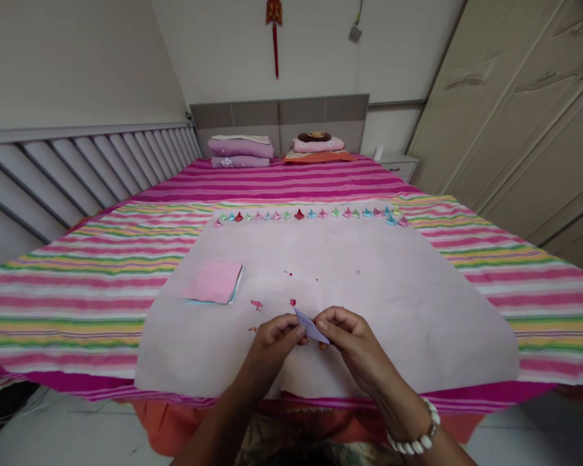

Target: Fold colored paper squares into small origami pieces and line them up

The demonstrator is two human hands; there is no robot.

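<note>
Between my two hands is a small folded piece of purple paper (pixel 311 327), held above the near part of a large pale sheet. My left hand (pixel 278 340) pinches its left edge between thumb and fingers. On the other side, my right hand (pixel 347 331) grips the right edge the same way; a beaded bracelet circles that wrist. To the left lies a stack of square paper (pixel 217 282), pink on top with blue and white edges below. Small red scraps (pixel 256 304) are scattered just beyond my hands.
The pale sheet (pixel 393 291) covers the near part of a bed with a striped bedspread (pixel 505 259). Along its far edge runs a row of small coloured folded paper pieces (pixel 298 214). Folded bedding (pixel 240 150) sits by the headboard; a rail (pixel 126 162) lines the left side.
</note>
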